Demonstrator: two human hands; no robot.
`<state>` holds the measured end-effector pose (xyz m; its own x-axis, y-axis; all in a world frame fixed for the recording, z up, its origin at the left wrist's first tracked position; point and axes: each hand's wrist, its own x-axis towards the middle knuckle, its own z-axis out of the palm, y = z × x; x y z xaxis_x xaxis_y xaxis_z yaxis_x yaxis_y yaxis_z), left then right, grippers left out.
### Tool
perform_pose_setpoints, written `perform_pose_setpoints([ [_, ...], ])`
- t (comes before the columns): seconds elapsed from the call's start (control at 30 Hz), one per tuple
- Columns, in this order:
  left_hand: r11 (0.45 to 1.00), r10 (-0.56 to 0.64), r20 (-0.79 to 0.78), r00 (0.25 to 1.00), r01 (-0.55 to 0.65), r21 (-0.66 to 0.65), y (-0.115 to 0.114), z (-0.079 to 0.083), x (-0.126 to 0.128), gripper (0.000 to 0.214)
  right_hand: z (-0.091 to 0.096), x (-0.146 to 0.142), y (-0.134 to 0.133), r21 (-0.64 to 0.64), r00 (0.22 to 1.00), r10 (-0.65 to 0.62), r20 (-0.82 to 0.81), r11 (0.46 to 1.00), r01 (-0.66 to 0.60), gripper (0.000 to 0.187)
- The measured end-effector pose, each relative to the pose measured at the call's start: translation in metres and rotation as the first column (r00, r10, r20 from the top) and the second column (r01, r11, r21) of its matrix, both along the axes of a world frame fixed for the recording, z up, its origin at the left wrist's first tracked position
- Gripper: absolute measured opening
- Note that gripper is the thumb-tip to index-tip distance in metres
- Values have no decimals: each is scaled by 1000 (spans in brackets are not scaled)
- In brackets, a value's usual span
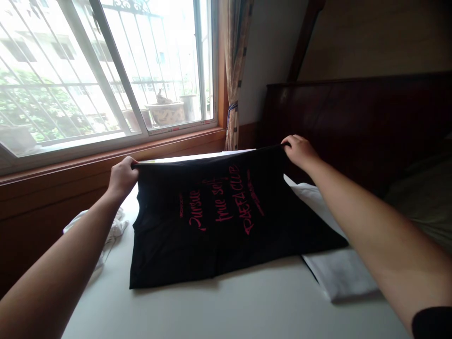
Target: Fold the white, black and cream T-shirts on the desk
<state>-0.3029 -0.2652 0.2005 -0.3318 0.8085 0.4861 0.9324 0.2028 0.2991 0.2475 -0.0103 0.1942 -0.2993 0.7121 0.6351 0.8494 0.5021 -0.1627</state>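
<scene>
A black T-shirt (169, 254) with pink lettering is stretched sideways between my two hands. My left hand (123, 176) pinches its far left corner, near the neckline. At the far right corner, my right hand (300, 149) grips the edge between thumb and fingers. The shirt's far edge is raised, while its near edge hangs down to the white table (226, 310). Under and beside its right end lies a folded white-grey garment (342, 273).
Crumpled white cloth (118, 226) lies at the table's left edge. Behind the table run a wooden sill (183, 141) and a barred window (158, 70). A tied curtain (233, 108) hangs by the corner, and a dark wooden headboard (353, 113) stands to the right.
</scene>
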Motion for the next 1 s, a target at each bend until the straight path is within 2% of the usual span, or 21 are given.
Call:
perform_pose_setpoints([
  [0.17, 993, -61, 17, 998, 59, 99, -24, -14, 3, 33, -3, 12, -18, 28, 1000, 6, 4, 1000, -6, 19],
  [0.3, 976, -138, 23, 990, 132, 175, -62, -38, 13, 21, -18, 35, -53, 57, 999, 42, 23, 997, -43, 11],
  [0.37, 965, -181, 12, 983, 175, 197, -87, -55, 19, 15, -32, 50, -77, 61, 997, 77, 16, 995, -78, 11],
  [0.47, 948, -226, -95, 969, 241, 207, -127, -87, 23, 11, -59, 74, -115, 46, 993, 115, -11, 992, -114, 10],
  [0.57, 935, -313, -165, 935, 334, 118, -168, -120, 26, 13, -88, 95, -151, -51, 990, 140, -6, 989, -140, 8],
  [0.67, 933, -341, -167, 925, 354, 58, -203, -143, 28, 17, -109, 109, -182, -90, 983, 181, -11, 979, -181, 10],
  [0.8, 923, -370, -181, 911, 383, 45, -231, -151, 33, 16, -128, 118, -212, -98, 979, 201, -36, 974, -204, 12],
  [1.0, 898, -427, -253, 868, 439, -10, -244, -152, 39, 20, -146, 131, -229, -188, 966, 260, 10, 949, -253, 16],
])
